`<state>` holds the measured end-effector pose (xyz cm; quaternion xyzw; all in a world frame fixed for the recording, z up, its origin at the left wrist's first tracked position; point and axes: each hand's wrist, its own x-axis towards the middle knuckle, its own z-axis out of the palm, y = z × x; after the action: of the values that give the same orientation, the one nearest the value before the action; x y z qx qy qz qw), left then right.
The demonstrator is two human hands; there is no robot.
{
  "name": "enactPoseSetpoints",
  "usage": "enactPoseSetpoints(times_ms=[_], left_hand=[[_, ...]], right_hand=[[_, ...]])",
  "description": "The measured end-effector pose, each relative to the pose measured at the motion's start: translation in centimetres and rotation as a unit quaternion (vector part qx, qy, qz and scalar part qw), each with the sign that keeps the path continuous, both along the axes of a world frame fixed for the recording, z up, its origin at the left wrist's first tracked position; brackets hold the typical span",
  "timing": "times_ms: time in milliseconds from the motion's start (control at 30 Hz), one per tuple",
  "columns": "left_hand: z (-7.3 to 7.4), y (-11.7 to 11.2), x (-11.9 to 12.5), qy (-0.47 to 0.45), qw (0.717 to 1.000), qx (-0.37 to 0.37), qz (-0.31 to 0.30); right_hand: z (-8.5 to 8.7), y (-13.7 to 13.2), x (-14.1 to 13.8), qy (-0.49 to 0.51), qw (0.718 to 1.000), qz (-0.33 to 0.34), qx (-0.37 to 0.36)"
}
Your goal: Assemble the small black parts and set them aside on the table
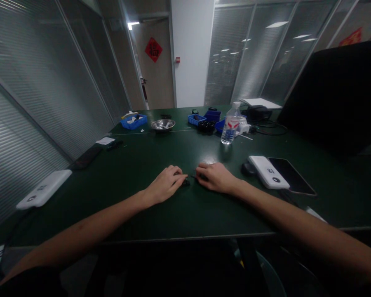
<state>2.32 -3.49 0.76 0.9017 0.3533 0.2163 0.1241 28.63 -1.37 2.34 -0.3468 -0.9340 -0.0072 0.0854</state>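
Two bare hands rest near each other over the green table, and the work looks under way rather than finished: a small dark piece lies at the left hand's fingertips, between the hands. What is done or left cannot be told further. The left fingers are bent, thumb near forefinger; the right hand is half curled, palm down. Whether either grips anything cannot be told. Counted beyond: one water bottle, one metal bowl, two white power banks and at least three blue trays.
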Motion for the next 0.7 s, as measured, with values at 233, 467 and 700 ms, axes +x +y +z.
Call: enactPoseSetpoints(times_ms=[233, 467, 700], left_hand=[[-0.9, 1.5, -1.7, -0.008, 0.999, -0.003, 0.053], [-1.3, 2.1, -2.1, 0.062, 0.996, 0.042, 0.053], [-0.3, 1.0, -1.4, -0.032, 0.999, 0.014, 0.037]], right_hand=[[-0.6, 1.1, 0.8, 0.044, 0.991, -0.124, -0.034], [-0.8, 1.5, 1.0, 0.073, 0.987, -0.132, -0.062], [-0.6, 1.4, 0.9, 0.068, 0.986, -0.134, -0.066]])
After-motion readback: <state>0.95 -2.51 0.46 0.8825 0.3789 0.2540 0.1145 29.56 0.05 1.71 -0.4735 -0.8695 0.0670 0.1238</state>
